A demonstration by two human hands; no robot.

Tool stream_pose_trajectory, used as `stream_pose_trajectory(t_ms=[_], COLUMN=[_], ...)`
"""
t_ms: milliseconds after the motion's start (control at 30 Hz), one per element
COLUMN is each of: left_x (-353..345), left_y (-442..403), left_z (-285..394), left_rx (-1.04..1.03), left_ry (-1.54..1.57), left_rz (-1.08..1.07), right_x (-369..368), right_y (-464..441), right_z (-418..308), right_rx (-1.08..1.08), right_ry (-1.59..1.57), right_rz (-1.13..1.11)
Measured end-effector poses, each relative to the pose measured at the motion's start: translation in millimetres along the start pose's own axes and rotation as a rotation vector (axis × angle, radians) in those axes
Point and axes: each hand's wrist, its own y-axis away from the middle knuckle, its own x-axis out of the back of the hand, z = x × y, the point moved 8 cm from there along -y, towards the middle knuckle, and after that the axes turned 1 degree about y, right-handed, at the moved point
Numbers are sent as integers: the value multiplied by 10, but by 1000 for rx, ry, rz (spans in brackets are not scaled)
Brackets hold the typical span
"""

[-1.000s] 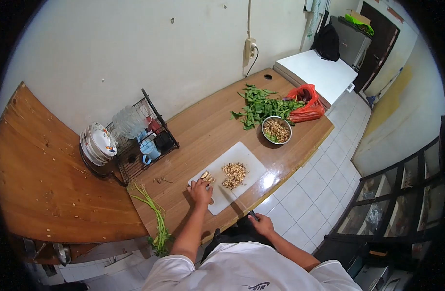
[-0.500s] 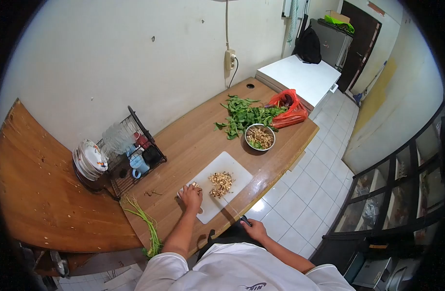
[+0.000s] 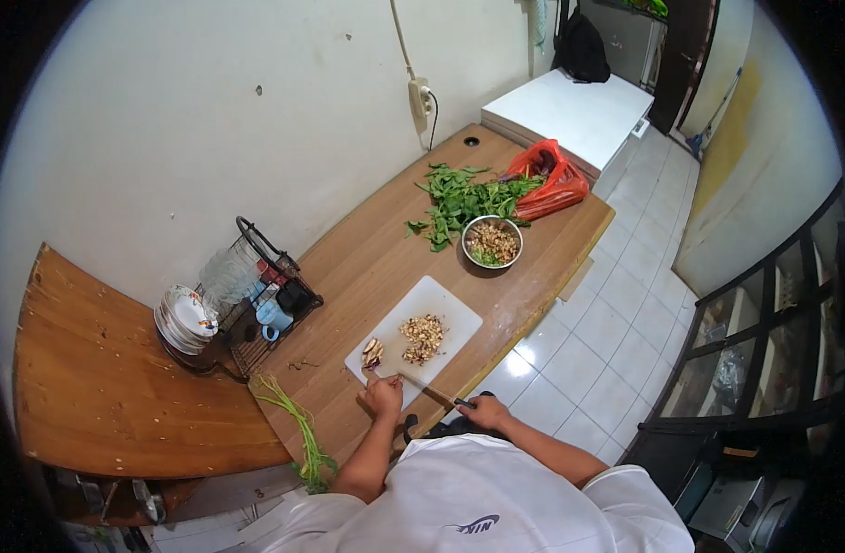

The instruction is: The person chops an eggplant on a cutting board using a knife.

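My right hand (image 3: 484, 412) is closed round the dark handle of a knife (image 3: 430, 388), its blade pointing left over the near edge of a white cutting board (image 3: 452, 302). At the board's near left, my left hand (image 3: 383, 394) has its index finger stretched out and its thumb apart, close to the knife tip; whether they touch is unclear. Just beyond those fingers lie a few cut strips (image 3: 372, 354), pale with dark purple skin, like eggplant. A pile of small diced pieces (image 3: 423, 338) of the same look sits mid-board.
A metal bowl (image 3: 465, 249) of diced food stands beyond the board, near leafy greens (image 3: 459, 198) and a red plastic bag (image 3: 563, 196). Green stems (image 3: 298, 419) lie at the table's near left. A dish rack (image 3: 298, 269) with cups and stacked plates (image 3: 183, 318) is left.
My left hand has drawn back toward me from the cut strips, leaving them uncovered. The knife has moved up, its tip now near my left fingers. The view has shifted.
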Motion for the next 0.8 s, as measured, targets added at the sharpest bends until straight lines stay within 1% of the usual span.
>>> stream_pose_trajectory(t_ms=[67, 100, 233, 333, 433, 467, 533, 600, 633, 700, 767, 800], left_x=[65, 78, 96, 130, 55, 35, 30, 0, -65, -118, -130, -119], left_y=[-2, 0, 13, 67, 87, 97, 118, 117, 97, 72, 58, 65], left_z=[43, 41, 14, 23, -36, -30, -1, -14, -32, -47, 27, 51], left_rx=[40, 50, 95, 217, 165, 136, 116, 97, 91, 88, 19, 21], left_ry=[-61, -67, -64, -45, -21, -31, -8, 9, 23, 37, 105, 107], left_rz=[21, 31, 80, 27, 108, 149, 146, 148, 122, 97, 79, 80], right_x=[118, 132, 88, 101, 169, 192, 230, 309, 306, 403, 488, 521], right_y=[53, 11, -63, -52, -42, -40, -53, -103, -140, -213, -237, -237], right_z=[-116, -161, -114, -95, -44, -13, 29, 28, 42, 31, -34, -70], right_rx=[-17, 46, 49, 61, 47, 20, -4, 46, 51, 29, 41, 52], right_ry=[-31, 10, 46, 8, 35, 46, 66, 57, 61, 80, 101, 119], right_rz=[-56, 1, -47, -68, -96, -139, -189, -139, -145, -83, -94, -102])
